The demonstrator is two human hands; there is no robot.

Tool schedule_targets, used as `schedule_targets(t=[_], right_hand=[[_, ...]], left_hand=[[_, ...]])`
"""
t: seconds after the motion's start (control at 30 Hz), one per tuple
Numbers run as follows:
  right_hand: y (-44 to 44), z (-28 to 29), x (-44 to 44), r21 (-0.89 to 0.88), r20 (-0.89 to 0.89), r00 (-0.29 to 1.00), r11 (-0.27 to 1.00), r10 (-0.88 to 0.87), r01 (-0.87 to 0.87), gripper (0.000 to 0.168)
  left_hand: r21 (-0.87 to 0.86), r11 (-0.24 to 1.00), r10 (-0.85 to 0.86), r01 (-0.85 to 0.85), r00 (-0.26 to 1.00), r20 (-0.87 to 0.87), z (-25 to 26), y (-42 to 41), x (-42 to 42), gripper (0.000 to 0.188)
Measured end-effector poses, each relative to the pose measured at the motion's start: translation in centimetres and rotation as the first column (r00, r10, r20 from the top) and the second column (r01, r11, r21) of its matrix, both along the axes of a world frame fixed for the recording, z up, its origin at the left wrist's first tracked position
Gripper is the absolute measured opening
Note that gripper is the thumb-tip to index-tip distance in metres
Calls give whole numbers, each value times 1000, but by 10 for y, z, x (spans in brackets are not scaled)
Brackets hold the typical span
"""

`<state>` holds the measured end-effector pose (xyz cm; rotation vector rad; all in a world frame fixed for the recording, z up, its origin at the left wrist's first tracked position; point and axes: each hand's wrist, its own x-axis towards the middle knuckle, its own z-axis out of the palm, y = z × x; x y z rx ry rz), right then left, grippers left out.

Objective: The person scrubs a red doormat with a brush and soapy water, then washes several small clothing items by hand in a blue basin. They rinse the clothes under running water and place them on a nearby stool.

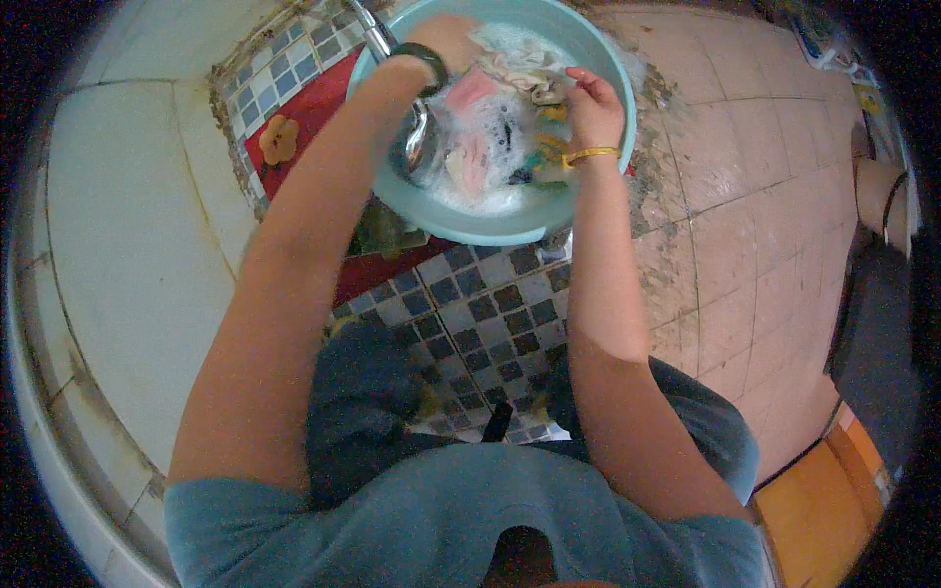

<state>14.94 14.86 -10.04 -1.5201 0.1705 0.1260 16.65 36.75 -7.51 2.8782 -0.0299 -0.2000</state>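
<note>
A light-blue plastic basin [470, 229] holds foamy water and soaked cloths. My left hand [452, 40] reaches into its far left part, a dark band on the wrist; the hand is blurred and its fingers are hard to make out. Inside the right rim is my right hand [594, 106], fingers curled beside a cream cloth [533, 73]; whether it grips the cloth is unclear. A yellow bangle [592, 154] circles that wrist. Pink cloth [470, 90] lies in the suds [507, 140] between the hands. Yellow-green cloth [548, 143] shows left of the bangle.
A chrome tap [375, 33] passes beneath my left forearm, its end [417, 140] over the basin. Under the basin lies a red mat [312, 117] bearing a tan flower shape [279, 140]. Checkered tiles [478, 316] cover the floor; pinkish tiles [735, 169] are at right.
</note>
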Motion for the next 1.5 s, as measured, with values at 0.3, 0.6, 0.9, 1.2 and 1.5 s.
schedule_targets(t=[0.3, 0.6, 0.9, 1.2, 1.5], right_hand=[[5, 38, -21, 308, -531, 843, 946, 80, 104, 48], [12, -11, -13, 784, -500, 765, 588, 406, 200, 54], [13, 43, -6, 571, -243, 970, 812, 28, 120, 27], [11, -10, -8, -744, 287, 849, 661, 444, -95, 47], [-17, 14, 16, -689, 199, 960, 725, 196, -5, 45]], left_hand=[[-129, 984, 68, -124, 926, -372, -33, -38, -11, 26], [-420, 795, -343, 437, 896, 282, 53, -124, -100, 21], [-710, 527, 264, -467, 884, -385, 38, -31, -7, 41], [0, 985, 157, -173, 897, -413, 46, -18, -20, 73], [-360, 914, 291, -187, 921, 259, 75, 15, -15, 61]])
